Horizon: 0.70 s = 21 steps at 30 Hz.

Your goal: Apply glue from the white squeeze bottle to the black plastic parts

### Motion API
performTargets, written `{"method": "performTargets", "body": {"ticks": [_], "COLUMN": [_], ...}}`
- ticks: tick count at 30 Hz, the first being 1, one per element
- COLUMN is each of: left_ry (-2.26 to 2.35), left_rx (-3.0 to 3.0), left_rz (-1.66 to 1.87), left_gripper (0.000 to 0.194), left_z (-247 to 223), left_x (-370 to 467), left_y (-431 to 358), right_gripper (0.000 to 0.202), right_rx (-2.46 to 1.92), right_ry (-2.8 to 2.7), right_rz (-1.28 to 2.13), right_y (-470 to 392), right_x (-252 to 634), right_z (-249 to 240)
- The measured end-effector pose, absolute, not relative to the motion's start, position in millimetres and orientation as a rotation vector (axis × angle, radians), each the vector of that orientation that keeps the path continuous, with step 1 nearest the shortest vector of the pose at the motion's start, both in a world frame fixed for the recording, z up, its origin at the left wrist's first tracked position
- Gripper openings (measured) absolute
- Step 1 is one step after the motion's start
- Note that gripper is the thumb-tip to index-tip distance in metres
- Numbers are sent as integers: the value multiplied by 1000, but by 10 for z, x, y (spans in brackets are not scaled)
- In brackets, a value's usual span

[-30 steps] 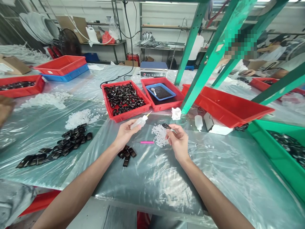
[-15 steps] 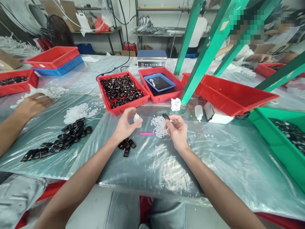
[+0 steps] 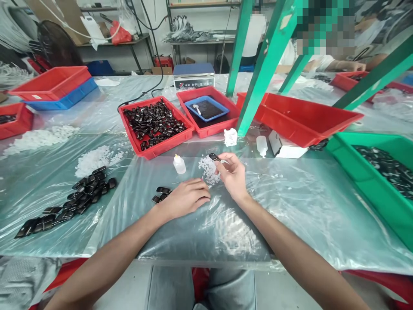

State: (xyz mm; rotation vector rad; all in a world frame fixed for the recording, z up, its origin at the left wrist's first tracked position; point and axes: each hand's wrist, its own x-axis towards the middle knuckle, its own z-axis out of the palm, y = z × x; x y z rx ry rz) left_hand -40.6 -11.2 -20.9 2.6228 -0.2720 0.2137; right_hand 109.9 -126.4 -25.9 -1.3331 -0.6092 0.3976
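Note:
My right hand (image 3: 232, 174) pinches a small glossy black plastic piece (image 3: 214, 157) between thumb and fingers, above a pile of tiny white bits (image 3: 209, 167). My left hand (image 3: 190, 196) rests low over the table, palm down, its fingers together and bent onto a thin pink stick (image 3: 202, 178). Most of the stick is hidden under those fingers; a fine thin end shows to their left. Just behind the left hand, a small white squeeze bottle (image 3: 179, 164) with a yellowish tip stands upright. Several more black pieces (image 3: 162, 191) lie partly behind my left wrist.
Black pieces fill a red tray (image 3: 155, 151); another red tray (image 3: 211, 130) holds a blue tray (image 3: 206, 117). A green post (image 3: 258, 82) rises beside a tilted red bin (image 3: 306, 125). At right is a green bin (image 3: 358, 198). Black pieces (image 3: 80, 198) lie at left.
My left hand has let go of the squeeze bottle, now standing on the table, and moved down onto the pink stick. The other person's hand at left has gone. The view has shifted slightly.

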Motion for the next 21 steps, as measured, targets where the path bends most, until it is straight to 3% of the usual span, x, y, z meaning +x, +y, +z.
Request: {"method": "performTargets", "body": {"ticks": [7,10,14,21], "left_ry": [75,320,453,452], "left_rx": [2121,1783,1474,1353], "left_rz": [596,801,733,651], "left_gripper": [17,22,34,37], "left_z": [-81,-47,-56,-67], "left_x": [-414,-389,-351,-320], "left_y": [-24,34,59,-19], "right_gripper": [27,29,28,29], "right_rx": [-1340,-1324,-1314,-1284], "right_ry": [-730,-787,-816,-828], "right_rz": [529,606,666,694], "right_y": [-1276,-1276,-1269,-1270], "right_x": [1057,1022,981,972], "right_z": [-220,-225,-243,-256]}}
